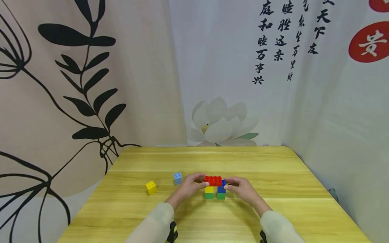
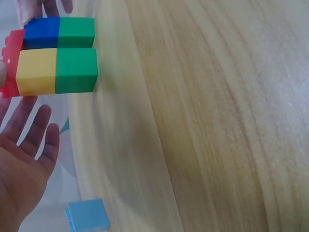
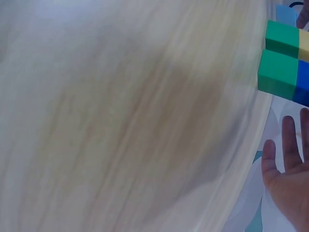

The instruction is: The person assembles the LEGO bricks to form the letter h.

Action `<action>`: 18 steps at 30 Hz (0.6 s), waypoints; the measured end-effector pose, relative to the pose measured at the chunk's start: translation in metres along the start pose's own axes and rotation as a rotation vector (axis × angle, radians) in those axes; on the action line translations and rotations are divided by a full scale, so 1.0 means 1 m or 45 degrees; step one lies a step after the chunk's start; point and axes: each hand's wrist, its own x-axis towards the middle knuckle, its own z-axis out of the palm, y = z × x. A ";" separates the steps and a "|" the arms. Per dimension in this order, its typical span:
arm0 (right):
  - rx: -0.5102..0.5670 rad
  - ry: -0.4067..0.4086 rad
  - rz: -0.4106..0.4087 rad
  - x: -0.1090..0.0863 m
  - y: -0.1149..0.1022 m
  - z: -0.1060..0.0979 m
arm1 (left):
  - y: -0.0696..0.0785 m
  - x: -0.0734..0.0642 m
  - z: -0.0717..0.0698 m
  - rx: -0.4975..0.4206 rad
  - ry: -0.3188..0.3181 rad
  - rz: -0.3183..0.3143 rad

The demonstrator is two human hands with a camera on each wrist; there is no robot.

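Left hand (image 1: pixel 191 183) pinches the left end of a red brick (image 1: pixel 213 181), which lies over a stacked yellow brick (image 1: pixel 209 189) and part of a blue brick (image 1: pixel 221 189), each above a green brick (image 1: pixel 209 195); right hand (image 1: pixel 243 189) pinches the blue one; a light-blue brick (image 1: pixel 178 179) and a loose yellow brick (image 1: pixel 151 187) sit leftward on the wooden table (image 1: pixel 258 165)

Solid colour covers every plastic brick: a red oblong studded brick (image 1: pixel 213 181), a yellow cubic block (image 1: pixel 209 189), a dark-blue cubic block (image 1: pixel 221 190), two green cubic blocks (image 1: pixel 209 195), a loose light-blue studded block (image 1: pixel 178 179) and a loose yellow studded block (image 1: pixel 151 188). Streaky grain patterns the yellow-brown wooden tabletop (image 1: pixel 121 212); black leaves pattern the beige backdrop (image 1: pixel 149 74).
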 end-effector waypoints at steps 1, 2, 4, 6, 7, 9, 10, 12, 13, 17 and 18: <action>-0.004 0.000 0.003 0.000 0.001 0.000 | 0.000 0.000 0.000 -0.004 0.000 0.003; -0.007 -0.005 0.002 0.000 0.002 -0.001 | -0.001 0.000 0.000 -0.005 -0.001 0.010; -0.005 -0.020 0.003 0.000 0.003 -0.001 | -0.001 0.000 0.001 -0.021 -0.007 0.018; 0.001 -0.030 0.004 0.001 0.004 0.000 | -0.002 -0.001 0.001 -0.027 -0.010 0.036; 0.004 -0.039 0.005 0.001 0.004 0.000 | -0.003 -0.001 0.001 -0.025 -0.009 0.038; 0.017 -0.043 0.010 0.001 0.004 0.001 | -0.003 -0.001 0.001 -0.020 -0.004 0.035; 0.021 -0.044 0.005 0.000 0.004 0.002 | -0.003 -0.001 0.001 -0.018 0.000 0.034; 0.031 -0.052 0.008 0.000 0.003 0.002 | -0.003 -0.001 0.001 -0.014 0.007 0.026; 0.035 -0.057 0.009 0.000 0.003 0.002 | -0.003 -0.001 0.001 -0.016 0.009 0.021; 0.047 -0.060 0.019 0.000 0.004 0.003 | -0.003 -0.002 0.001 -0.023 0.010 -0.001; 0.043 -0.060 0.019 0.000 0.004 0.004 | -0.003 -0.002 0.001 -0.021 0.009 -0.004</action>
